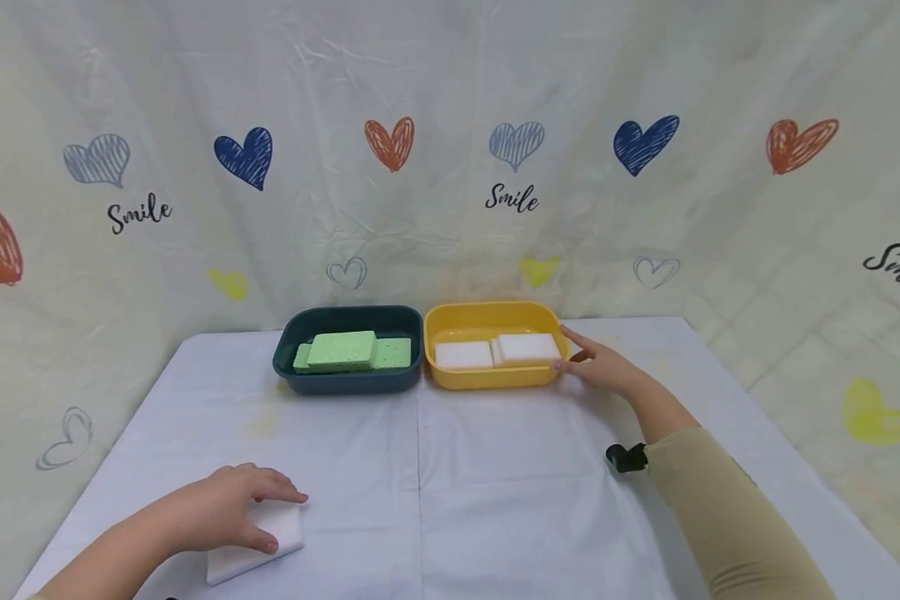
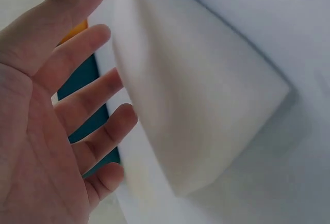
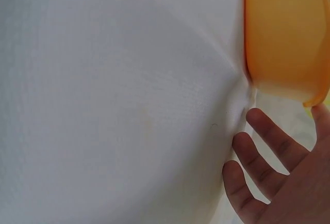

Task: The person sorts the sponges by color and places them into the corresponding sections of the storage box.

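Note:
A flat white sponge (image 1: 285, 525) lies on the cloth at the near left. My left hand (image 1: 225, 504) is over it, with thumb and fingers spread apart. In the left wrist view, the relaxed fingers (image 2: 90, 97) are right beside the sponge's long edge. A yellow bin (image 1: 495, 379) at the back centre holds two white sponges (image 1: 527, 348) side by side. At its right end is my right hand (image 1: 600, 367), thumb by the front corner and index finger at the rim. Its other fingers (image 3: 252, 157) are extended below the bin in the right wrist view.
Left of the yellow bin, close against it, stands a dark green bin (image 1: 345, 383) with several light green sponges (image 1: 342, 350), one lying on top. White cloth (image 1: 487, 500) covers the table. Behind it hangs a curtain (image 1: 450, 225) printed with hearts.

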Motion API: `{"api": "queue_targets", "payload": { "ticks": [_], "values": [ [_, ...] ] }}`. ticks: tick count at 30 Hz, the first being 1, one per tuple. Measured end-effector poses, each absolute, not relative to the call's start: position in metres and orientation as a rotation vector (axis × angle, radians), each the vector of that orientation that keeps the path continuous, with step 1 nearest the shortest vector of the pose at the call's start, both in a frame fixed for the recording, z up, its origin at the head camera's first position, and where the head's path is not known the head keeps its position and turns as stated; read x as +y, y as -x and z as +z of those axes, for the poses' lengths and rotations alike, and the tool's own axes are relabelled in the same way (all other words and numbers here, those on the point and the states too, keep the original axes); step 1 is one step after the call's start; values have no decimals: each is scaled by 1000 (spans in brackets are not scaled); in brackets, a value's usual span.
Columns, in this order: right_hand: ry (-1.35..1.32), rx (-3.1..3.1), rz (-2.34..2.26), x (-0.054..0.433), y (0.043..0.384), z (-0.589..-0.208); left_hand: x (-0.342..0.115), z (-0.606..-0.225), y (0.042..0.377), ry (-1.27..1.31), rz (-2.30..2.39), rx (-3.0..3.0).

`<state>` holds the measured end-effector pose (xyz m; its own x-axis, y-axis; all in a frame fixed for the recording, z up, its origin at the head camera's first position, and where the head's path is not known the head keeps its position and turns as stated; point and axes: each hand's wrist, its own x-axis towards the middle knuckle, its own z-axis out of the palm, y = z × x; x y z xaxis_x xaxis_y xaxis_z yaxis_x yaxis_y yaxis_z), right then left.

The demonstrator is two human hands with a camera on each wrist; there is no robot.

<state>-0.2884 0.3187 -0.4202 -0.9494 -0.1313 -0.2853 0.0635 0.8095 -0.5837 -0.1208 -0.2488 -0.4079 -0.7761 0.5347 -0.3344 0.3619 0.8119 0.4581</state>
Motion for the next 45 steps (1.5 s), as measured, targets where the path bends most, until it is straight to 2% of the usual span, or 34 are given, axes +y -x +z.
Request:
{"api": "queue_targets", "payload": {
  "ticks": [12, 22, 37, 45],
  "values": [
    [29, 2680, -891, 318, 288, -420, -255, -419, 114, -700, 529, 2534],
    [11, 2682, -887, 321, 290, -423, -247, -409, 119, -725, 467, 2697],
    [51, 2708, -871, 318, 288, -422, -213, -395, 161, -977, 461, 2826],
    [28, 2697, -872, 318, 288, -421, -178, -384, 195, -991, 444, 2854]
  ]
}}
